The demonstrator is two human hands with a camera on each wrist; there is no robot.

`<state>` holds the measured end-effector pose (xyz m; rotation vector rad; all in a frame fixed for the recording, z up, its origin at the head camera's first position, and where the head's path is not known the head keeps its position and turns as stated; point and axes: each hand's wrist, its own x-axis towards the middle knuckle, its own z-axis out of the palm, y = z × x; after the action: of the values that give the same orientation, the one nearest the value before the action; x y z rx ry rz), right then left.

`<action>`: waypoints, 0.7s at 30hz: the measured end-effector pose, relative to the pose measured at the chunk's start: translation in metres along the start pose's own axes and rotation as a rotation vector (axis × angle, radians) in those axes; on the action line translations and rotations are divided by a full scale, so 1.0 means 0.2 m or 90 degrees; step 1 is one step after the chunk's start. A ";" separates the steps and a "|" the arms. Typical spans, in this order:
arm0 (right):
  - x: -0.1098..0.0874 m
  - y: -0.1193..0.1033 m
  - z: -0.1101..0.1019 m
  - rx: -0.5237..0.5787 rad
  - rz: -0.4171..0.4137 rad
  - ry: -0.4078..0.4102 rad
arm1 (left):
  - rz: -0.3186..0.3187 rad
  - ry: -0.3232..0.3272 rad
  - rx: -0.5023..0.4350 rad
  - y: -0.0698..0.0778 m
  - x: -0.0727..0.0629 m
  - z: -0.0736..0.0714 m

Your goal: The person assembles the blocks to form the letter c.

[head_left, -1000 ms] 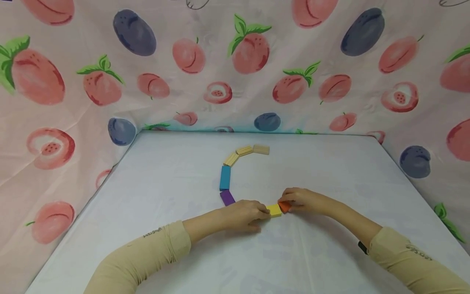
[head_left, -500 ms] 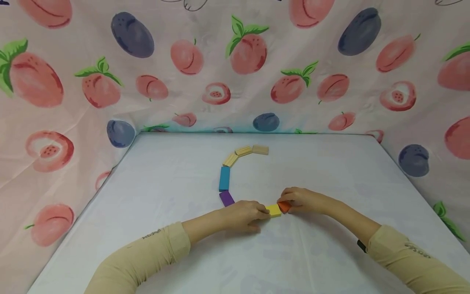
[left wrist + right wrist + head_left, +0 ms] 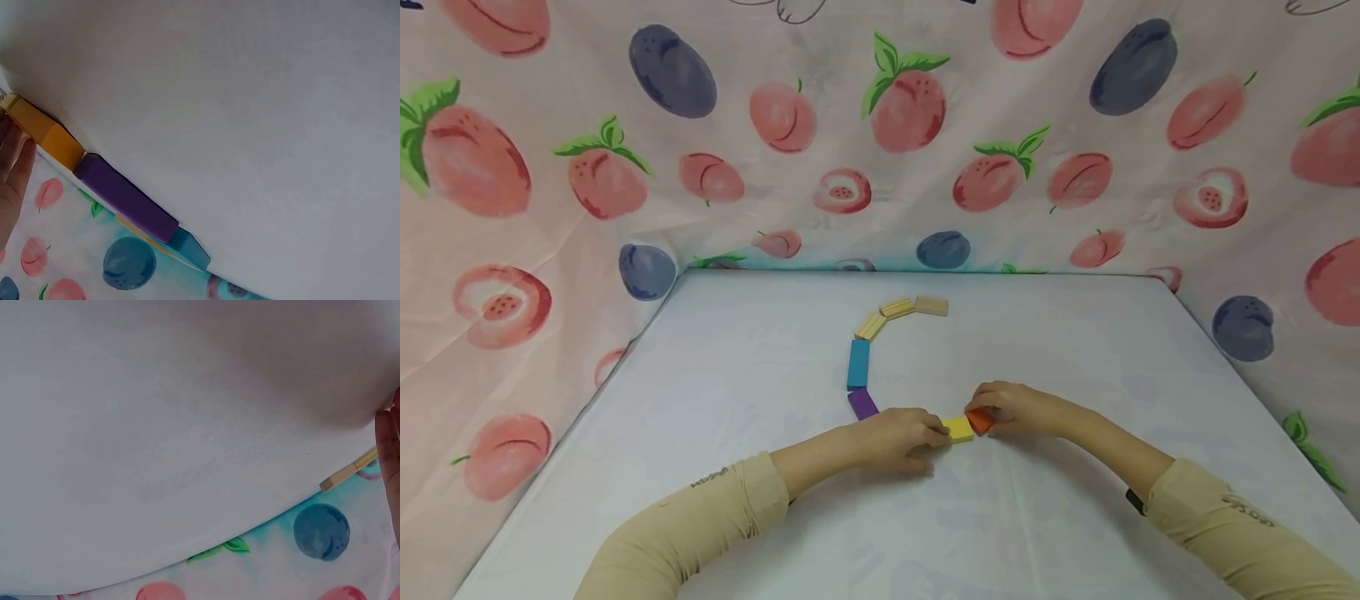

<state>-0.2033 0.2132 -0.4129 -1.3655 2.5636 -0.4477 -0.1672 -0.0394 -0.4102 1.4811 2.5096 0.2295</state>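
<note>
Pinched in my right hand (image 3: 1018,408) is an orange-red block (image 3: 980,420), its near end right at the right end of a yellow block (image 3: 958,430). My left hand (image 3: 898,440) rests at the yellow block's left end, fingertips touching it and thumb held apart on the near side. In the left wrist view its straight fingers (image 3: 22,169) lie along an orange-yellow block (image 3: 47,131), which the hand hides from the head view. A purple block (image 3: 862,404) and a blue block (image 3: 858,364) continue the curved row. At the right wrist view's edge, the right fingers (image 3: 389,450) show.
Beyond the blue block, several plain wooden blocks (image 3: 898,309) curve to the back and right. All stand on a white-covered table (image 3: 760,350). A fruit-printed cloth (image 3: 895,217) hangs behind and along both sides.
The orange-red block has tipped and turned slightly in the right hand's fingers. The left hand and the rest of the row stay in place; the head view shifts a little.
</note>
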 end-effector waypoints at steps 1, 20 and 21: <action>0.00 0.00 0.00 0.003 0.000 0.000 | 0.002 0.000 -0.004 0.00 0.00 0.00; -0.02 -0.01 -0.07 0.180 0.079 -0.046 | -0.037 0.084 -0.292 -0.08 0.01 -0.04; -0.02 -0.01 -0.07 0.189 0.082 -0.046 | -0.039 0.093 -0.304 -0.09 0.02 -0.04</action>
<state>-0.2041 0.2187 -0.3986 -1.0882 2.3914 -0.7084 -0.1857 -0.0454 -0.4068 1.2261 2.3679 0.8847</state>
